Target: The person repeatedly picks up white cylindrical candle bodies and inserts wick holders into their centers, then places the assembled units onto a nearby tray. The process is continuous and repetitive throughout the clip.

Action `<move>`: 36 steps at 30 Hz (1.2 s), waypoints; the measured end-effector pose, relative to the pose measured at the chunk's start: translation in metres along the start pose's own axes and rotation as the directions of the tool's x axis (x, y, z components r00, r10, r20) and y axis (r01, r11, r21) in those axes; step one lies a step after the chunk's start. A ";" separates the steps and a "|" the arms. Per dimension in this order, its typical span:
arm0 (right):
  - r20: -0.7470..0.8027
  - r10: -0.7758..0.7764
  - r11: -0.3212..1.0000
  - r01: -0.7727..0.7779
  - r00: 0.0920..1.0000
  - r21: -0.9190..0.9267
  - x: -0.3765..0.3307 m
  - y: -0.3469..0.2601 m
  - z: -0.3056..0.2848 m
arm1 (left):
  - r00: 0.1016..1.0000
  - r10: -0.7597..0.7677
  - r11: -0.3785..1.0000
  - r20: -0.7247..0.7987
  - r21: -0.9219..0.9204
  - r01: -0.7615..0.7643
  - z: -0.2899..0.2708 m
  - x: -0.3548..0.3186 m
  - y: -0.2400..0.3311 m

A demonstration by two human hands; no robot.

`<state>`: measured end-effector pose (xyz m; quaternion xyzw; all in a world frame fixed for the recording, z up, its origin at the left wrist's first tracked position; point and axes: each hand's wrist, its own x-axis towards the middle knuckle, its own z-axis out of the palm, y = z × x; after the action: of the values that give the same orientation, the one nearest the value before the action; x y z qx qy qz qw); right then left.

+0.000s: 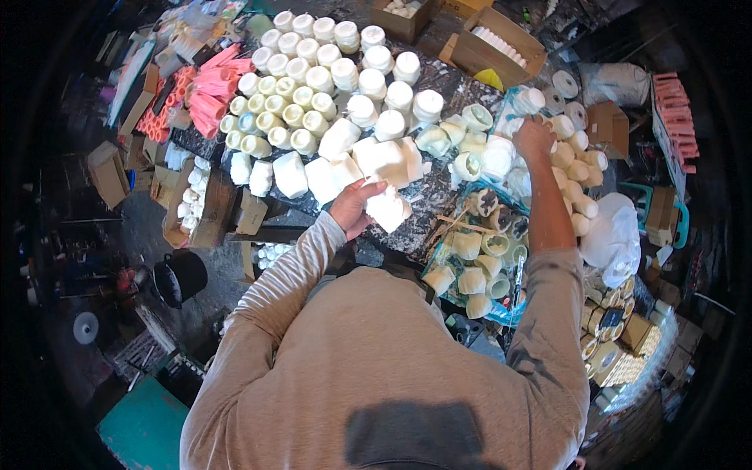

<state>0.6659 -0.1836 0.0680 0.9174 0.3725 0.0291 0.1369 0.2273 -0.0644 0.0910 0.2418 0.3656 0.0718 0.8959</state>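
My left hand (354, 210) is closed round a white angular piece (389, 210), brightly lit, with the thumb on top of it. Just beyond it lie more white angular pieces (379, 160) on the dark, white-spattered table (419, 205). My right arm is stretched out to the far right, and my right hand (536, 139) is among white rounded pieces on light-blue plastic. A white cylinder (530, 99) stands just past its fingers. The fingers point down and are mostly hidden, so their grip does not show. Left of that hand sits a large white rounded piece (498, 157).
Rows of white ribbed cylinders (345, 74) and cream cups (292, 116) fill the table's far side. Pale hollow moulds (472, 280) lie heaped at the near right. Pink tubes (213, 94) are piled at left. Cardboard boxes (501, 47) and a black bucket (180, 278) stand around.
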 end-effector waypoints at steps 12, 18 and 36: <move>-0.004 -0.425 0.117 0.059 0.905 0.991 -0.224 -0.188 -0.127 | 0.987 0.097 0.993 0.129 -0.081 -0.087 0.010 -0.012 0.041; 0.274 -0.405 -0.088 -0.335 0.872 0.938 -0.236 -0.223 -0.120 | 0.997 0.071 0.997 0.042 0.038 -0.073 -0.018 -0.026 0.044; -0.137 -0.794 0.285 0.561 0.592 0.777 -0.208 -0.452 -0.123 | 0.900 0.425 0.730 -0.092 -0.553 -0.401 -0.221 -0.154 0.053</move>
<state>0.1911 0.0103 0.0725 0.6253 0.6809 -0.3190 -0.2091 -0.0341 0.0188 0.0765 0.0457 0.2469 0.3678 0.8954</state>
